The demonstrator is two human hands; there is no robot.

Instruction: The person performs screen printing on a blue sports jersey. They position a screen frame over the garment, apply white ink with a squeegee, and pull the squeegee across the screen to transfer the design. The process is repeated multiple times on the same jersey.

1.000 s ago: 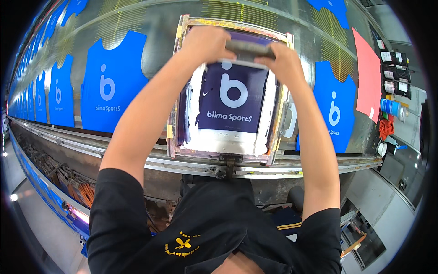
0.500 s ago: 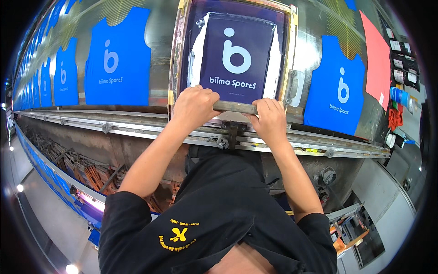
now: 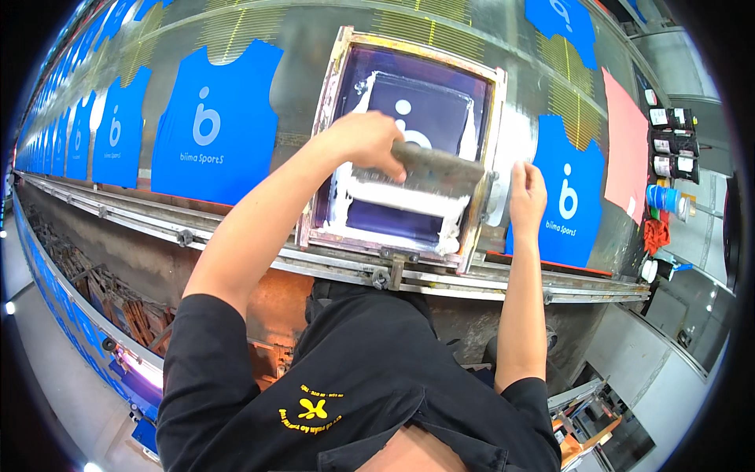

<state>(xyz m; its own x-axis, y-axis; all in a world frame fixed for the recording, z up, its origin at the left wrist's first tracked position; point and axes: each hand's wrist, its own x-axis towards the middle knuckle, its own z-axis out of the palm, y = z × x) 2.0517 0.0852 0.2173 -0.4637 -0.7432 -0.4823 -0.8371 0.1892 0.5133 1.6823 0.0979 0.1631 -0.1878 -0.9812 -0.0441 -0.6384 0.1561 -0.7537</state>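
My left hand point(image 3: 371, 143) grips the left end of a squeegee point(image 3: 440, 169), a wide grey blade tilted over the screen. Under it lies a framed printing screen point(image 3: 322, 126) with a dark purple mesh and a pale round logo, partly hidden by the blade. White ink point(image 3: 401, 197) forms a band just below the squeegee and streaks down both sides of the mesh. My right hand point(image 3: 528, 193) is off the squeegee, fingers curled together with nothing visible in them, beside the pale handle point(image 3: 499, 197) on the frame's right side.
Blue sleeveless shirt panels with white logos lie left point(image 3: 212, 118) and right point(image 3: 568, 189) of the screen. A metal rail point(image 3: 330, 266) runs along the table's near edge. Farther right are a coral-pink sheet point(image 3: 625, 145), black containers point(image 3: 672, 143) and a red cloth point(image 3: 656, 235).
My right hand has let go of the squeegee and moved right, beside the frame. My left hand has carried the squeegee farther up the screen. A white ink band now crosses the lower mesh.
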